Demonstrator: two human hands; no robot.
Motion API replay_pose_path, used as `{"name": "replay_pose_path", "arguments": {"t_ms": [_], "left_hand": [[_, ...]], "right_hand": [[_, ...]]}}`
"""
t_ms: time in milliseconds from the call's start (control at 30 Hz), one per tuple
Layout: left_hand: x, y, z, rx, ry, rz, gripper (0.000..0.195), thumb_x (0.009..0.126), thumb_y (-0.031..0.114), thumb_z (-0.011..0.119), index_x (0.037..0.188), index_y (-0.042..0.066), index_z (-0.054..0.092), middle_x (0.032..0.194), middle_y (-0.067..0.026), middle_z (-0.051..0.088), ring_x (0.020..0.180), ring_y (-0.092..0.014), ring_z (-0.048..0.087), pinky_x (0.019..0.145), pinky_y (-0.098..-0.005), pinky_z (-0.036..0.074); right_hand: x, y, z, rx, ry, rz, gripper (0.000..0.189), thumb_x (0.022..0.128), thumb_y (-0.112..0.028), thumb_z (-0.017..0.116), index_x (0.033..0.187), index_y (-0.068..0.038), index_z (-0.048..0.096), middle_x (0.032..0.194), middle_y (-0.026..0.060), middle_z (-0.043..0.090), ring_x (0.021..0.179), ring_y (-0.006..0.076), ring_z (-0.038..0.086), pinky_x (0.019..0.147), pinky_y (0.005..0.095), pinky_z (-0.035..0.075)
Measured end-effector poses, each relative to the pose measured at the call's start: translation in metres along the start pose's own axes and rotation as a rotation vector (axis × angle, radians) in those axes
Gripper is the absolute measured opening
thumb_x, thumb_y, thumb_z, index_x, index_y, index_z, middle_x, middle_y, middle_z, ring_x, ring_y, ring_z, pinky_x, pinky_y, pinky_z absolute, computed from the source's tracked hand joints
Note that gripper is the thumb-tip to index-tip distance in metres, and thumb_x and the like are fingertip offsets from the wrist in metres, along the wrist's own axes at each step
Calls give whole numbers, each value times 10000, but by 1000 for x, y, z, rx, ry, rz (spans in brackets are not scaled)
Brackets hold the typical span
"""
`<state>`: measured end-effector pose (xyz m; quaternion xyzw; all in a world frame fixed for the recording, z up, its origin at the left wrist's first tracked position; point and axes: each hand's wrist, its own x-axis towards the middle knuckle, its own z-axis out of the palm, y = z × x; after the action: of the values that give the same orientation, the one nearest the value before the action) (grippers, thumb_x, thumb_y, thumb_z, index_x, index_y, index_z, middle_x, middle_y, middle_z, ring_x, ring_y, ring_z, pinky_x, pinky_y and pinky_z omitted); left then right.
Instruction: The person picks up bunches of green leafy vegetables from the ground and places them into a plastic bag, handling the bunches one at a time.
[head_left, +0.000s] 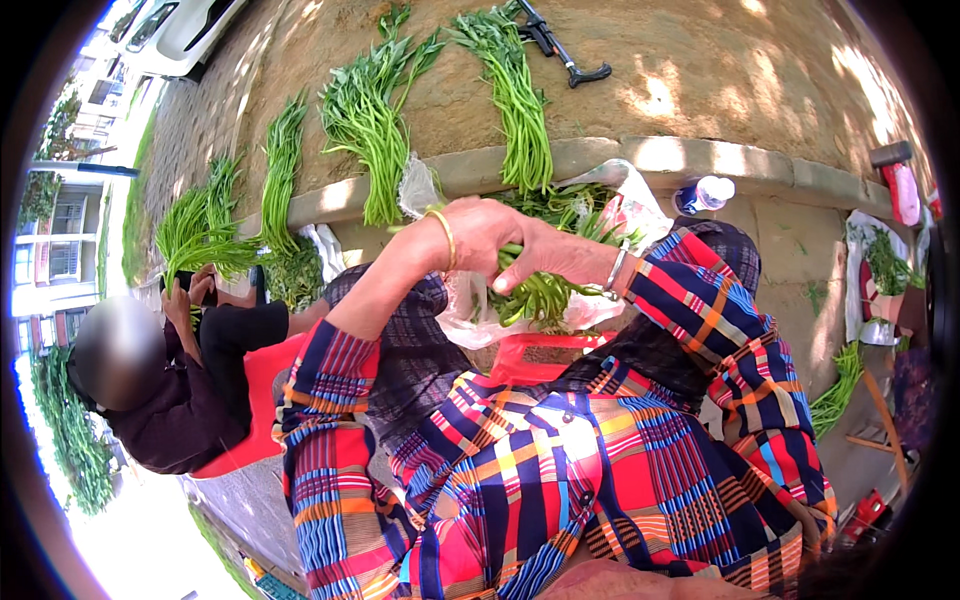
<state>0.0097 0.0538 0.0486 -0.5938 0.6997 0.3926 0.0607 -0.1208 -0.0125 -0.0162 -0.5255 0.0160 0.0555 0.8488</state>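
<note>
My left hand (474, 231), with a yellow bangle at the wrist, is closed around green vegetable stems (510, 255) above my lap. My right hand (566, 255), wearing a silvery bangle, meets it with thumb and fingers on the same stems. Leafy green pieces (536, 300) show just below the hands, over a pinkish plastic bag (465, 307) between my knees. More loose leaves (570, 206) lie behind the hands on a white plastic bag (622, 180). A bundle of long-stemmed greens (379, 142) and another bundle (521, 120) lie across the kerb beyond.
Further bundles (281, 180) lie along the stone kerb (705, 157). At left a person (187, 382) on a red chair (262, 390) holds greens. A bottle (705, 195) stands near my right knee; a black-handled walking stick (559, 49) lies on the soil. Another person's bag and greens are at far right.
</note>
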Motion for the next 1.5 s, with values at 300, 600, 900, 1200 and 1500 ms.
{"name": "replay_pose_path", "arguments": {"t_ms": [300,600,900,1200,1500], "left_hand": [[-23,0,-15,70,1180,73,585,548,127,731,1107,152,565,1073,-51,567,1064,-231,476,930,-376,340],[-38,-74,21,-1457,1509,-405,247,833,224,579,1031,80,548,968,-55,572,851,-164,517,706,-319,437],[3,-64,55,-2136,941,61,369,914,331,422,1113,23,466,976,-112,545,865,-225,534,760,-392,467],[-1,-32,32,-1995,1282,283,312,916,292,444,1047,16,509,929,-96,563,818,-187,554,749,-312,465],[10,-25,29,-1721,1330,296,203,865,48,440,1051,13,515,930,-98,579,849,-181,577,756,-299,465]], "right_hand": [[-4,-7,-6,376,243,134,282,669,29,604,931,-15,510,721,67,562,582,155,573,539,271,474],[-6,-23,-16,395,247,-13,395,716,-23,599,1094,10,489,817,75,569,701,156,567,641,273,460],[-5,-29,-16,347,213,-93,343,739,-81,588,1057,14,501,803,86,578,709,166,557,666,283,453],[-6,-28,-16,425,245,-21,320,752,-62,580,1053,17,503,807,77,590,722,150,583,676,280,489],[-7,-29,-15,447,247,-7,363,746,-53,579,1091,4,481,878,82,576,735,155,579,681,291,485]]}}
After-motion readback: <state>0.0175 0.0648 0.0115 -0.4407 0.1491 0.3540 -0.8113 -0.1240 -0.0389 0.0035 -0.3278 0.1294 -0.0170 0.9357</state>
